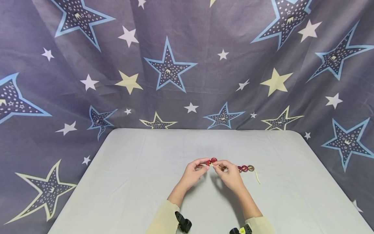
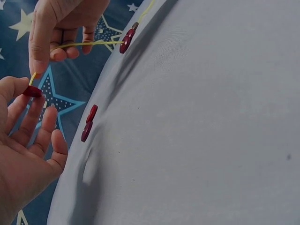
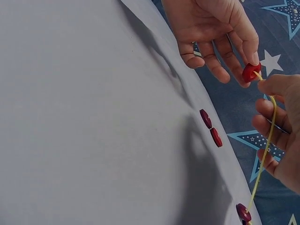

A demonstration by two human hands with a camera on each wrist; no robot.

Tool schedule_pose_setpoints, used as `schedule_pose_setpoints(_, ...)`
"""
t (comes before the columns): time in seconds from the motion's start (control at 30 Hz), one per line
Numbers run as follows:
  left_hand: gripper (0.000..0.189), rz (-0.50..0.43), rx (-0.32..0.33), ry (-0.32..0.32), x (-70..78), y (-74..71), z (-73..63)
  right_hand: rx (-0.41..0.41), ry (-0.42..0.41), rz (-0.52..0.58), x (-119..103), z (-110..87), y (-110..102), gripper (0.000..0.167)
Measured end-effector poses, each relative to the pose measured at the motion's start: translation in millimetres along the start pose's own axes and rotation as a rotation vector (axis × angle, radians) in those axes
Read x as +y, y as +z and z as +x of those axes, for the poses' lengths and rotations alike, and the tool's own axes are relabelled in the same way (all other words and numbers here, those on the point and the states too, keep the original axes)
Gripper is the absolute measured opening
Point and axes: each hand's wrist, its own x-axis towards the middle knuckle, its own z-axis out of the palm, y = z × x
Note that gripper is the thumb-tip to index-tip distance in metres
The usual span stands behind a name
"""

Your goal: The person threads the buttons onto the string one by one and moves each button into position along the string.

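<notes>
Between the thumb and fingers of my left hand [image 1: 191, 172] is a red button [image 3: 249, 75], pinched by its edge. Yellow cord [image 3: 268, 143] passes at the hole of this button, and my right hand [image 1: 230, 175] pinches the cord right beside it. From the right hand the cord runs to a short row of strung buttons [image 1: 244, 168] lying on the table, dark red ones with a brownish button [image 1: 251, 168] at the end. Beyond the hands, a dark red button [image 3: 205, 118] and a brighter red button [image 3: 215, 137] lie side by side.
A pale cloth covers the table [image 1: 131, 188]. The cord's tail [image 1: 257, 177] trails from the brownish button toward the near side. Behind the table hangs a dark curtain [image 1: 204, 74] with stars. Black wrist cameras [image 1: 183, 223] sit at both sleeves.
</notes>
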Motion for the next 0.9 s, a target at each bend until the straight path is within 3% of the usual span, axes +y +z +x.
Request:
schedule_pose_setpoints(0.77, 0.034, 0.003, 0.002, 0.047, 4.5, 2.4, -1.8, -0.046, 0.019, -0.003, 1.0, -0.8, -2.4, 0.007)
schedule_pose_setpoints(0.9, 0.034, -0.009, 0.012, 0.051, -10.9, 3.6, 4.6, -0.050, 0.025, -0.001, 1.6, -0.9, -1.8, 0.007)
